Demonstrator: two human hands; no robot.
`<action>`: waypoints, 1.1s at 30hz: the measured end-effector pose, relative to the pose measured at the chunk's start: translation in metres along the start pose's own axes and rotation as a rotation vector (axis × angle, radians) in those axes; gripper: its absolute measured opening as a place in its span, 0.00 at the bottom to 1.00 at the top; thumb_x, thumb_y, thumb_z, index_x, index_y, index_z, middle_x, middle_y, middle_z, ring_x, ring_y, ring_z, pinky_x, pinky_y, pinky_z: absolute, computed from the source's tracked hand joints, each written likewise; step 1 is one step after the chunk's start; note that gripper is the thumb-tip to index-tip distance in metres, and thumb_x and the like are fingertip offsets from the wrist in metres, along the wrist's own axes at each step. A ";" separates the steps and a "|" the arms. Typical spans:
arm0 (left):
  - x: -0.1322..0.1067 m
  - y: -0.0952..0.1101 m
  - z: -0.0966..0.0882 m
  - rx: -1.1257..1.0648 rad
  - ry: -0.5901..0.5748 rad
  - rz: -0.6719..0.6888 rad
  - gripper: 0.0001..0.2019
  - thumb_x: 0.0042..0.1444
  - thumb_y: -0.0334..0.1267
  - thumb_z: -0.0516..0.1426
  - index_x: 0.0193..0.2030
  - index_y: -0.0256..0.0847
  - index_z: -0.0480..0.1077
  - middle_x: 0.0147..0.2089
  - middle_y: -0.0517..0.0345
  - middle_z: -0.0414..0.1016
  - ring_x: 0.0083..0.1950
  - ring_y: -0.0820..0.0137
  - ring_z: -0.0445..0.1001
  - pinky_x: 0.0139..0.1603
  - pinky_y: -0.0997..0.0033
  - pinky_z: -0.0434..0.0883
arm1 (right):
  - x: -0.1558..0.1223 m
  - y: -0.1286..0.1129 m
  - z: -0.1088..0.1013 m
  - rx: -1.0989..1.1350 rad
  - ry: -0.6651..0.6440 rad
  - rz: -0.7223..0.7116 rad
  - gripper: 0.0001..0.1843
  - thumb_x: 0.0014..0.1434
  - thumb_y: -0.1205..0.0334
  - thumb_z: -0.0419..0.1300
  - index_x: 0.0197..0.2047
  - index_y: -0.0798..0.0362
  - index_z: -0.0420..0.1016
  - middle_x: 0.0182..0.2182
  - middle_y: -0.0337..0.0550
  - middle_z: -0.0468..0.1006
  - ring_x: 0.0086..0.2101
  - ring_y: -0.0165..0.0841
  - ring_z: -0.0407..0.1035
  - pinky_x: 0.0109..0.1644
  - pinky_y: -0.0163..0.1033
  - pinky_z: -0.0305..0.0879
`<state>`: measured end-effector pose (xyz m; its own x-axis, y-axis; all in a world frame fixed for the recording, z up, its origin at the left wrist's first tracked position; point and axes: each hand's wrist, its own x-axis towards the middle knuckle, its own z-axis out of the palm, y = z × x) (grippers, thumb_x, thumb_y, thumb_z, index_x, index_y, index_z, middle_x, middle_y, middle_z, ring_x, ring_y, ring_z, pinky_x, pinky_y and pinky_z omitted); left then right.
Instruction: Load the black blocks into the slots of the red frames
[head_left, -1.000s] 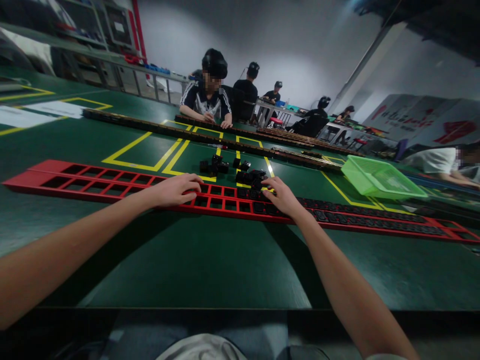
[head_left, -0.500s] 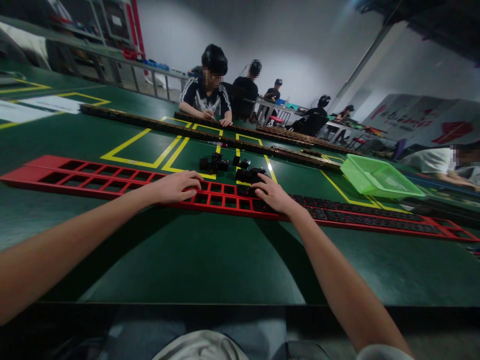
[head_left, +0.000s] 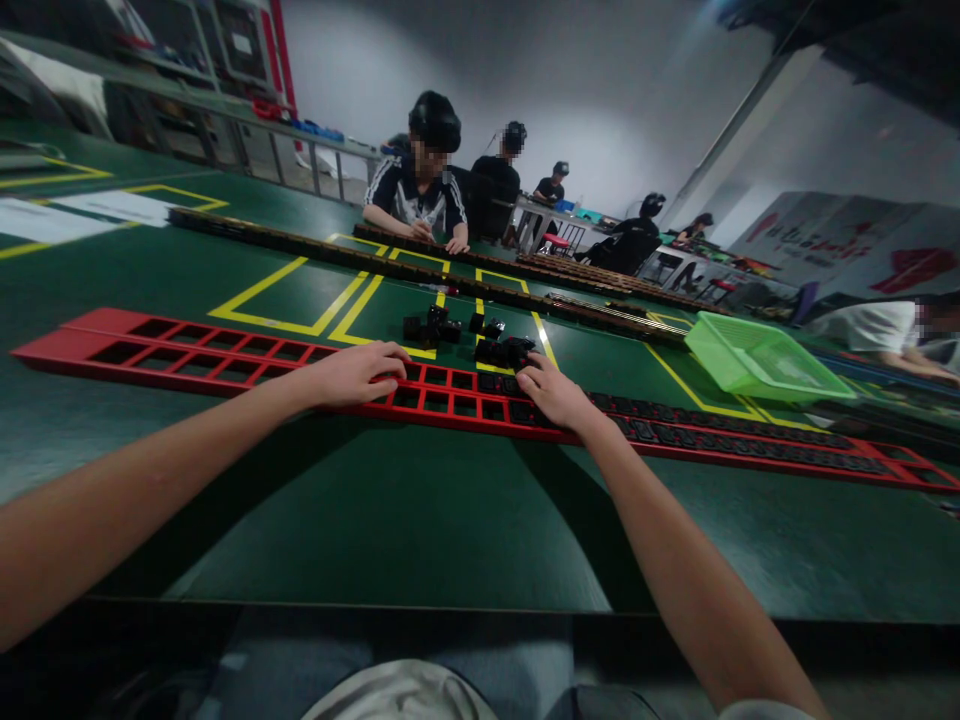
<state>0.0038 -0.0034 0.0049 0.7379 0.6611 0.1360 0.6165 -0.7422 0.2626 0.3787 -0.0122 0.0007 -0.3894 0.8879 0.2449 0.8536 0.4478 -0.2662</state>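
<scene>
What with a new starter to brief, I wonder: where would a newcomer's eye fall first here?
First, probably, on the long red frame crossing the green table, with the left hand and right hand near its middle and black pieces filling cells toward the right. Beyond it, at the right, the bright green basket stands out.

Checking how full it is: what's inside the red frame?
In the red frame, rows of black pieces sit on the right; green tabletop shows through some slots. Slots under the left hand and right hand are covered: their contents cannot be seen.
</scene>
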 end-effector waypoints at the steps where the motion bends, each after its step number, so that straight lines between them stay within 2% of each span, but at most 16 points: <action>1: 0.000 -0.001 0.000 0.000 0.002 0.000 0.16 0.64 0.44 0.49 0.45 0.40 0.74 0.62 0.48 0.66 0.59 0.59 0.67 0.62 0.55 0.63 | 0.000 -0.001 -0.001 0.004 -0.003 -0.005 0.18 0.69 0.51 0.49 0.39 0.50 0.76 0.57 0.52 0.68 0.58 0.47 0.64 0.62 0.57 0.63; 4: 0.000 -0.002 0.002 0.000 0.002 0.014 0.16 0.65 0.44 0.49 0.45 0.39 0.74 0.62 0.48 0.66 0.58 0.60 0.67 0.62 0.56 0.63 | -0.001 -0.006 -0.005 0.024 0.101 -0.030 0.13 0.68 0.55 0.50 0.38 0.51 0.73 0.52 0.53 0.71 0.54 0.45 0.66 0.58 0.54 0.64; 7: 0.000 -0.002 0.002 0.000 0.011 0.023 0.15 0.65 0.43 0.49 0.45 0.40 0.74 0.61 0.48 0.66 0.58 0.61 0.67 0.62 0.57 0.63 | -0.004 -0.009 -0.009 0.056 0.347 0.006 0.05 0.63 0.59 0.55 0.39 0.50 0.69 0.42 0.49 0.73 0.43 0.42 0.69 0.49 0.49 0.68; 9: 0.000 -0.002 0.002 0.003 0.014 0.026 0.15 0.64 0.42 0.49 0.44 0.39 0.74 0.61 0.48 0.67 0.58 0.61 0.67 0.62 0.56 0.63 | -0.006 -0.009 -0.011 0.077 0.485 0.065 0.06 0.59 0.58 0.59 0.36 0.50 0.66 0.36 0.46 0.71 0.37 0.40 0.68 0.43 0.47 0.68; 11: 0.000 -0.001 0.001 0.008 0.010 0.028 0.15 0.64 0.42 0.49 0.44 0.39 0.74 0.61 0.48 0.66 0.58 0.60 0.67 0.62 0.56 0.63 | -0.008 -0.008 -0.011 0.107 0.533 0.099 0.10 0.55 0.58 0.62 0.36 0.50 0.65 0.33 0.44 0.70 0.34 0.38 0.67 0.40 0.46 0.68; 14: -0.001 0.000 0.000 0.010 0.000 0.022 0.16 0.65 0.43 0.48 0.45 0.39 0.74 0.61 0.47 0.65 0.59 0.59 0.67 0.62 0.55 0.63 | -0.010 -0.012 -0.013 0.188 0.467 0.039 0.12 0.56 0.59 0.61 0.44 0.50 0.67 0.38 0.46 0.72 0.38 0.40 0.69 0.42 0.46 0.70; 17: -0.001 0.000 0.000 0.007 -0.006 0.018 0.16 0.65 0.43 0.48 0.46 0.39 0.74 0.62 0.47 0.65 0.59 0.58 0.67 0.62 0.54 0.63 | -0.012 -0.025 -0.017 0.227 0.368 -0.140 0.15 0.61 0.63 0.55 0.52 0.48 0.69 0.48 0.50 0.71 0.49 0.42 0.68 0.52 0.50 0.68; 20: -0.001 0.000 0.000 0.003 -0.006 0.016 0.16 0.65 0.43 0.48 0.46 0.39 0.74 0.62 0.47 0.65 0.59 0.59 0.67 0.62 0.54 0.63 | -0.014 -0.041 -0.019 0.235 0.282 -0.252 0.14 0.63 0.67 0.51 0.49 0.48 0.73 0.52 0.50 0.70 0.54 0.42 0.66 0.60 0.54 0.63; 26: -0.001 -0.003 0.001 -0.006 0.006 0.016 0.16 0.65 0.45 0.49 0.46 0.40 0.74 0.62 0.49 0.65 0.60 0.59 0.66 0.63 0.56 0.62 | -0.021 -0.068 -0.013 0.319 0.133 -0.290 0.13 0.58 0.72 0.49 0.40 0.49 0.71 0.54 0.49 0.70 0.54 0.41 0.67 0.58 0.52 0.64; 29: 0.000 -0.003 0.001 0.005 -0.002 0.010 0.16 0.65 0.45 0.49 0.46 0.41 0.74 0.62 0.50 0.66 0.60 0.60 0.66 0.63 0.57 0.62 | -0.024 -0.074 -0.011 0.316 0.075 -0.335 0.10 0.56 0.71 0.52 0.39 0.49 0.69 0.53 0.50 0.72 0.53 0.41 0.68 0.58 0.52 0.64; 33: -0.001 -0.002 0.001 0.003 0.001 0.009 0.16 0.65 0.44 0.49 0.46 0.40 0.74 0.62 0.49 0.66 0.60 0.60 0.66 0.62 0.58 0.63 | -0.026 -0.074 -0.010 0.291 0.001 -0.344 0.09 0.56 0.65 0.59 0.42 0.49 0.68 0.52 0.50 0.72 0.52 0.43 0.68 0.57 0.53 0.64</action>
<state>0.0025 -0.0028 0.0039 0.7434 0.6543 0.1389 0.6107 -0.7486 0.2581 0.3284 -0.0692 0.0233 -0.6334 0.6818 0.3660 0.5412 0.7284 -0.4202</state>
